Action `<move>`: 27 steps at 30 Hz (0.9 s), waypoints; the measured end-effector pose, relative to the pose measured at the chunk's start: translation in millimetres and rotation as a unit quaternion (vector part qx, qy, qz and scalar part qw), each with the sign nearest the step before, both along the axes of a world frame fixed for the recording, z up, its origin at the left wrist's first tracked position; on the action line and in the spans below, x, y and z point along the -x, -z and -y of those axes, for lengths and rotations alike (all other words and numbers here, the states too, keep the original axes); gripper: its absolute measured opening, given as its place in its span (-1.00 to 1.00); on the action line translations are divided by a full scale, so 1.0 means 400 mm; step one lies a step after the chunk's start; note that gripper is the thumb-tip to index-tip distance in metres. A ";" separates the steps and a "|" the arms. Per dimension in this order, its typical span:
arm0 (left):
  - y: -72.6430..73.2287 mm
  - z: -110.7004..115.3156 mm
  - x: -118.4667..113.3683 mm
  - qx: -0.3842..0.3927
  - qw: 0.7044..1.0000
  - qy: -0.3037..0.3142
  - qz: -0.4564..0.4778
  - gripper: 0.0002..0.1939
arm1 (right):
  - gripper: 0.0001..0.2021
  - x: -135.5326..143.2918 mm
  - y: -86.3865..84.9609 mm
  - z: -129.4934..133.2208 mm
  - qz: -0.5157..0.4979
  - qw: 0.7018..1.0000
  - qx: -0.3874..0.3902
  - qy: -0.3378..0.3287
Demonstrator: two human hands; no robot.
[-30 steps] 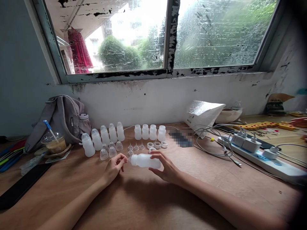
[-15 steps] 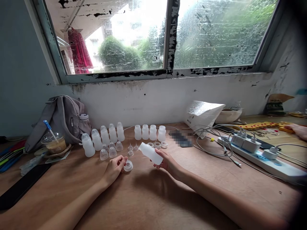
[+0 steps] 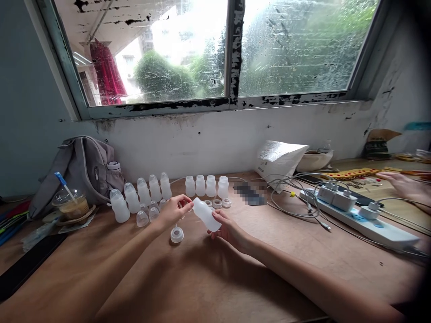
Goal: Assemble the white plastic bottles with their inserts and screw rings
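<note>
- Head view: the right hand has its fingers clamped around a tilted, frosted bottle above the table.
- Left hand: fingertips close together at the bottle's mouth; any grip, cannot tell.
- White ring cap sits below.

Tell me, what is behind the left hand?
Behind the left hand, part of a clear dome-shaped cap shows, with a capped bottle beyond it. Whatever the hand itself covers cannot be seen.

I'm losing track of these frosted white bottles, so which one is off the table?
The frosted bottle held tilted in the right hand; the other bottles all stand on the table.
</note>
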State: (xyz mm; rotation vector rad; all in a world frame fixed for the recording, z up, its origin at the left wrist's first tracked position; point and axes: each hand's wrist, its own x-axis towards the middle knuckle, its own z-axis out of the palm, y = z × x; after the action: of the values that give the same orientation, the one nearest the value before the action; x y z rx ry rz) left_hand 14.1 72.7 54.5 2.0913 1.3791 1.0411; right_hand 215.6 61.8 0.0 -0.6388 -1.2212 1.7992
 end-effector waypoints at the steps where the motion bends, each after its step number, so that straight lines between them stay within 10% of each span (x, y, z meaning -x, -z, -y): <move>1: -0.008 -0.010 -0.004 -0.001 1.000 0.007 0.000 -0.71 | -0.79 -0.002 0.002 -0.003 -0.003 1.000 -0.006 0.002; 16: -0.080 -0.008 0.002 -0.021 0.992 0.076 -0.098 -0.73 | -0.71 -0.003 0.006 -0.012 0.018 0.998 -0.045 0.035; 27: -0.094 -0.130 0.076 -0.116 0.917 -0.189 -0.332 -0.78 | -0.70 -0.023 0.013 -0.038 0.073 0.988 -0.066 0.123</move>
State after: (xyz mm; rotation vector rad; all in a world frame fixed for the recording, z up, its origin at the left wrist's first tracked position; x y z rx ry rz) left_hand -16.2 124.9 92.0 2.5555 2.1426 0.6563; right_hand 225.0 76.9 -5.1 -0.8176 -1.2857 1.4758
